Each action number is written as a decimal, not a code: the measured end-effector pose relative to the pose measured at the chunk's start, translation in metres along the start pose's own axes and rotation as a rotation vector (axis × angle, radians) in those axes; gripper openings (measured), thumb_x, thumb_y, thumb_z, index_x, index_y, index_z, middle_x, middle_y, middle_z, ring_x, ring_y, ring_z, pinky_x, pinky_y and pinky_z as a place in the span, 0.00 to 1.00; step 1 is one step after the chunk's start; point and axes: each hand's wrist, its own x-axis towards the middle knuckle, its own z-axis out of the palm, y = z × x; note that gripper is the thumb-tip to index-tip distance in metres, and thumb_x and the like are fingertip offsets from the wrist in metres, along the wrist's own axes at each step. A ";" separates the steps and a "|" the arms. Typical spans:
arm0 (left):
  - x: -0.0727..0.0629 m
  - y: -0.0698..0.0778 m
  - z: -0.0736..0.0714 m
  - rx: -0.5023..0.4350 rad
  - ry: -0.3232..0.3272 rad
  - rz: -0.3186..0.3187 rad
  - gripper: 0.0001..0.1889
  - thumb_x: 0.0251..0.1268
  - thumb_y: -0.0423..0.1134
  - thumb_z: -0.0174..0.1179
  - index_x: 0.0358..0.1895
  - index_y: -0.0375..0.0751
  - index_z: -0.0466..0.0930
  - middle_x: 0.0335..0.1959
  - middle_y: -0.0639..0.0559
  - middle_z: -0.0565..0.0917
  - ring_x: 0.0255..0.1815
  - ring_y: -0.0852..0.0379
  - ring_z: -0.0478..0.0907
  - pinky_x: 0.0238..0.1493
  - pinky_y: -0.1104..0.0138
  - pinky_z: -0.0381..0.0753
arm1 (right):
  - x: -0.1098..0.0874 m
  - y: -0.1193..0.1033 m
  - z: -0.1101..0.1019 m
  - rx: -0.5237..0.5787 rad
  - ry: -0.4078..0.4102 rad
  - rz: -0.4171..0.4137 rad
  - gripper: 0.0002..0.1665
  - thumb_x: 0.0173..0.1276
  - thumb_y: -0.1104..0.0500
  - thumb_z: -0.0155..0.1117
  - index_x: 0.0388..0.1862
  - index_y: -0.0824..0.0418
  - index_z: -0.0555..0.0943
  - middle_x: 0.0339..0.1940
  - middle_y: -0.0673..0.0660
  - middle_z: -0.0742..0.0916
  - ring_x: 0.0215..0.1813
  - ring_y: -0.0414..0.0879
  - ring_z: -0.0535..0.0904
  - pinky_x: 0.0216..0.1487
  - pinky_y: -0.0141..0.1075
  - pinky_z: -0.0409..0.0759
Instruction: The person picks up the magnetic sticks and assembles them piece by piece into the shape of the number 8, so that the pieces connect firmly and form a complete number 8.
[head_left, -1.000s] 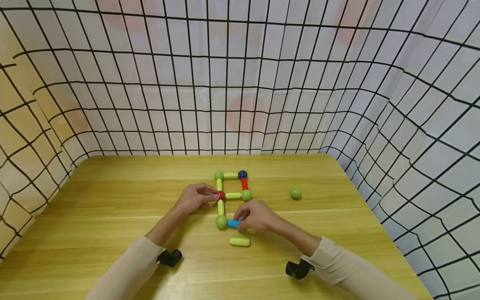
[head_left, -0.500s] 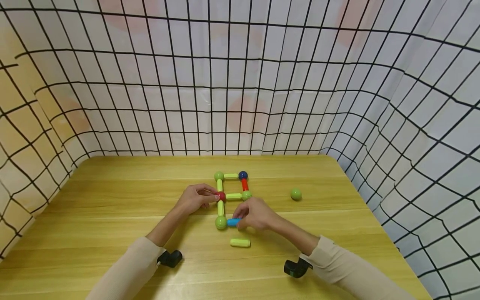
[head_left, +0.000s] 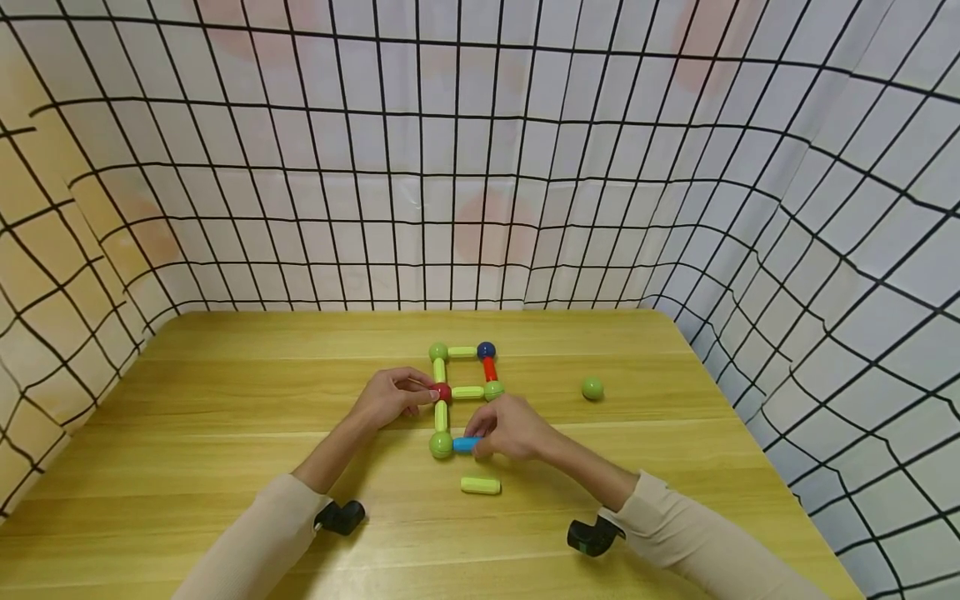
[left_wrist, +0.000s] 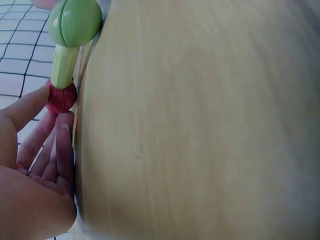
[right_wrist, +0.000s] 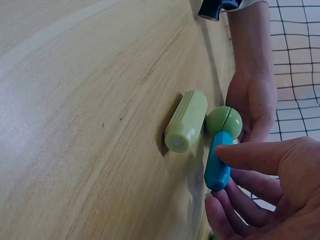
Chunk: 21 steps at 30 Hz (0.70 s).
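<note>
My left hand [head_left: 388,398] pinches a red ball [left_wrist: 62,98] at the left side of a flat frame of magnetic rods and balls. From that ball a yellow-green rod [head_left: 441,417] runs toward me to a green ball [head_left: 441,445]. Between thumb and fingers, my right hand [head_left: 516,430] holds a blue magnetic rod [right_wrist: 218,162], whose far end meets this green ball. Beyond, yellow-green rods and a red rod [head_left: 490,369] form a square with a dark blue ball [head_left: 486,350] at its far right corner.
A loose yellow-green rod [head_left: 480,485] lies on the wooden table [head_left: 225,400] in front of the frame. To the right sits a single green ball [head_left: 592,388]. Behind the table stands a black wire grid [head_left: 420,175] before white sheeting.
Almost nothing differs. The blue rod and my right hand have shifted very slightly left, while my left hand keeps its place on the red ball.
</note>
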 end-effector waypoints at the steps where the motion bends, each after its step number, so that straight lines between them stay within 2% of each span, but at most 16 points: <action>1: 0.000 0.000 0.000 0.003 -0.001 0.001 0.14 0.62 0.41 0.72 0.47 0.37 0.87 0.39 0.45 0.90 0.25 0.55 0.80 0.31 0.67 0.79 | 0.000 0.000 0.000 -0.002 0.000 0.001 0.09 0.54 0.66 0.77 0.36 0.60 0.90 0.29 0.48 0.88 0.33 0.39 0.80 0.36 0.31 0.78; 9: -0.003 0.003 0.000 0.023 -0.009 -0.005 0.15 0.63 0.40 0.71 0.49 0.36 0.85 0.41 0.43 0.90 0.27 0.55 0.82 0.32 0.66 0.81 | 0.000 0.001 0.001 -0.009 -0.006 0.005 0.09 0.55 0.65 0.76 0.36 0.58 0.90 0.29 0.47 0.87 0.34 0.40 0.80 0.37 0.32 0.78; 15: -0.019 0.011 -0.004 0.038 -0.019 -0.020 0.17 0.63 0.38 0.71 0.53 0.36 0.83 0.42 0.42 0.89 0.31 0.54 0.83 0.35 0.65 0.83 | 0.000 0.003 0.001 -0.003 -0.007 0.005 0.09 0.56 0.65 0.76 0.37 0.58 0.90 0.29 0.47 0.87 0.34 0.40 0.80 0.36 0.32 0.78; 17: -0.028 0.014 -0.005 0.047 -0.053 -0.010 0.16 0.63 0.36 0.71 0.52 0.36 0.84 0.42 0.43 0.89 0.34 0.54 0.83 0.36 0.64 0.83 | 0.000 0.003 0.001 -0.003 -0.006 0.007 0.09 0.57 0.65 0.76 0.37 0.58 0.90 0.30 0.47 0.87 0.34 0.40 0.80 0.37 0.32 0.78; 21: -0.044 0.016 -0.007 0.061 -0.187 0.051 0.16 0.60 0.31 0.71 0.51 0.33 0.84 0.43 0.40 0.89 0.42 0.53 0.86 0.39 0.64 0.84 | 0.000 0.004 0.000 -0.001 -0.001 0.008 0.08 0.57 0.65 0.76 0.37 0.58 0.90 0.30 0.47 0.88 0.34 0.40 0.80 0.37 0.33 0.79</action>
